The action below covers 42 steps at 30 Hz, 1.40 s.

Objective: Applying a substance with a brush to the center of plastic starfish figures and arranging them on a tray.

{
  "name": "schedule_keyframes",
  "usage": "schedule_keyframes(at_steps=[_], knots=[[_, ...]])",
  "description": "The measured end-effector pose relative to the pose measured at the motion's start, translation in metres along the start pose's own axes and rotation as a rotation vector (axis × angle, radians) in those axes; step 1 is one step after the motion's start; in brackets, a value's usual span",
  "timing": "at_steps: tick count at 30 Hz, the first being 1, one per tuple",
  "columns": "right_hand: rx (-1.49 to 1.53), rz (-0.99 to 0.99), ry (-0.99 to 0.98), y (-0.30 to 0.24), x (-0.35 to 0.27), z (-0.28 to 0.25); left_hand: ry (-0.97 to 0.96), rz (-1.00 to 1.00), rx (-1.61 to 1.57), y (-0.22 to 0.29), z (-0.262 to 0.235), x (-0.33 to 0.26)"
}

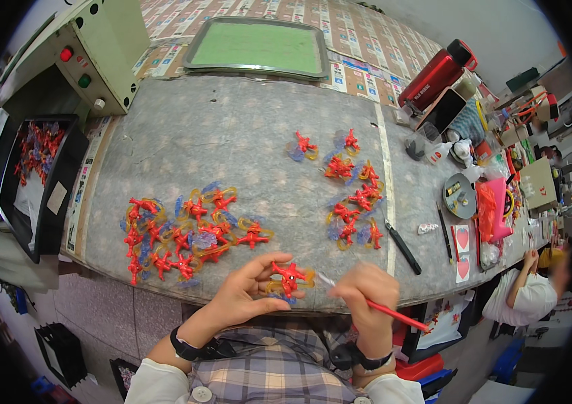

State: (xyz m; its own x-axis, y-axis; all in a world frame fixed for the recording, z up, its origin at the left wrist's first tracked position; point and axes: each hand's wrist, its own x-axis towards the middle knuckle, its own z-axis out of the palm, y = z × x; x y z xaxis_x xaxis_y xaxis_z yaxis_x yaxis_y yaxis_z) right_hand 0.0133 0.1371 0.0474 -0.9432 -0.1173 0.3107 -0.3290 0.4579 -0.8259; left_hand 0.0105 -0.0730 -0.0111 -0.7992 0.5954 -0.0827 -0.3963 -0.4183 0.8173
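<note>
My left hand (245,293) pinches a small red star-shaped plastic figure (289,277) with clear yellow and blue parts, just past the table's near edge. In my right hand (369,293) is a thin paintbrush with a red handle (400,316). Its pale tip points left, close to the figure's yellow part; whether they touch I cannot tell. A cluster of similar red figures (181,237) lies on the grey table cover (245,148) to the left. Farther right, a smaller group of such figures (363,196) is spread in a loose column.
A green-lined metal tray (259,47) stands at the back. To the left are a cream machine (107,54) with buttons and a black bin (64,158) of red pieces. A craft knife (404,248), round dish (459,196) and red flask (434,77) occupy the right; a person (525,296) sits beyond.
</note>
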Motion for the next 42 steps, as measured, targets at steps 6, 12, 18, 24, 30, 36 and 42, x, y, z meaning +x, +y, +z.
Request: schedule_keyframes(at_steps=[6,12,18,24,30,36,42], knots=[[0.103,0.031,0.029,-0.002,0.002,0.003,0.07,-0.032,0.144,0.005,0.002,-0.002],[0.034,-0.007,-0.01,0.0,0.005,0.009,0.028,-0.053,0.091,0.001,0.002,-0.001],[-0.026,-0.067,0.063,0.003,0.011,0.014,0.037,-0.029,-0.035,-0.001,-0.001,-0.002],[0.285,0.464,-0.021,0.016,-0.012,0.014,0.047,0.027,0.256,0.0,-0.003,-0.004],[0.325,0.491,-0.084,0.015,-0.022,0.033,0.036,0.113,0.584,-0.006,0.001,-0.004],[0.063,0.056,-0.049,0.015,-0.019,0.033,-0.007,0.254,0.719,-0.005,-0.002,0.0],[-0.288,-0.293,0.066,0.015,-0.024,0.039,-0.004,0.028,0.094,-0.007,-0.002,0.002]])
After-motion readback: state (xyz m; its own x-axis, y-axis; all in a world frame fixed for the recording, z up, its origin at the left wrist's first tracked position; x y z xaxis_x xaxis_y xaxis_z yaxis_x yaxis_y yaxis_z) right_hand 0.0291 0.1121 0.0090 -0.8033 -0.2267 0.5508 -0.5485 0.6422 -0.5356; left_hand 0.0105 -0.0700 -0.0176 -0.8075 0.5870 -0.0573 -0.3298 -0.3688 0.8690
